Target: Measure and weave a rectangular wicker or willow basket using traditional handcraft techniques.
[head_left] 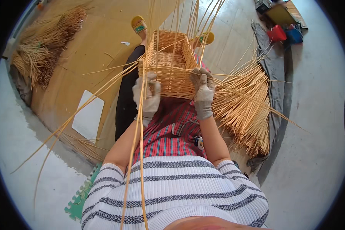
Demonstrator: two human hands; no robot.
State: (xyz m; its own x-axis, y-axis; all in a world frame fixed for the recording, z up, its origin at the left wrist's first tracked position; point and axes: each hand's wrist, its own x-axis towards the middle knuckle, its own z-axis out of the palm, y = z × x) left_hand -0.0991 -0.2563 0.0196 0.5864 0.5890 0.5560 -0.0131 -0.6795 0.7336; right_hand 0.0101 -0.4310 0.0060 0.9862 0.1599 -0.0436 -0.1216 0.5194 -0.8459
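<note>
A woven wicker basket (176,85), rectangular, lies over my lap with its hollow facing up and away. Long unwoven wicker strands (92,99) stick out from its rim to the left, to the right, toward me and beyond the top of the view. My left hand (147,97), in a pale work glove, is closed at the basket's near left corner; two strands cross in front of it and partly hide its fingers. At the near right corner my gloved right hand (203,92) pinches wicker strands against the rim, thumb up.
To the right, a big bundle of wicker rods (249,111) lies on dark grey cloth (273,65). Another bundle (46,46) is at the far left. A white board (88,115) and a green foam mat (80,197) lie left. A red container (276,33) stands far right.
</note>
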